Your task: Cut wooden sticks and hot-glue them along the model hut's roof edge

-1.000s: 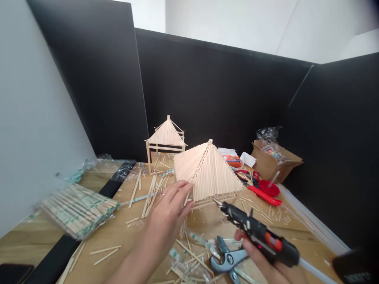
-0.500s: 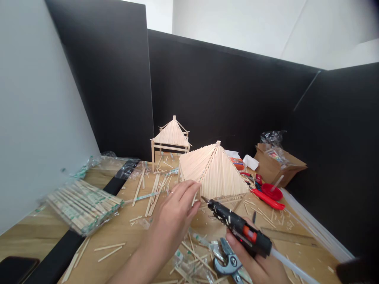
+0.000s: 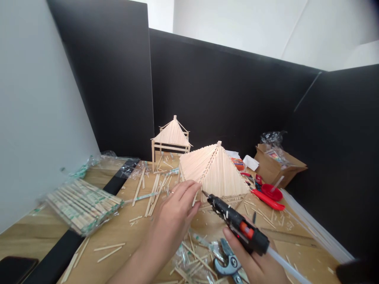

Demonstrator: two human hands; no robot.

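A small hut model (image 3: 220, 173) built of thin wooden sticks, with a pointed roof, stands in the middle of the table. My left hand (image 3: 176, 205) is closed at its near left corner, fingertips on the roof edge and thumb below; the exact contact is partly hidden. In my right hand (image 3: 251, 258) is a black hot glue gun (image 3: 233, 221), a white glue stick trailing from its back. The nozzle points at that same corner, close to my left fingertips. Behind, on the left, a second hut model (image 3: 171, 136) stands on stick legs.
A plastic pack of sticks (image 3: 85, 205) lies left, above a phone (image 3: 19, 270). Pruning shears (image 3: 227, 262) lie in front among loose sticks and wrappers. On the right are red-handled pliers (image 3: 268, 199), a red dish (image 3: 272, 192), a cardboard box (image 3: 274, 163) and clear glue sticks (image 3: 319, 228).
The glue gun has shifted slightly left at its rear, its nozzle staying by the corner. My left hand keeps its place on the hut model.
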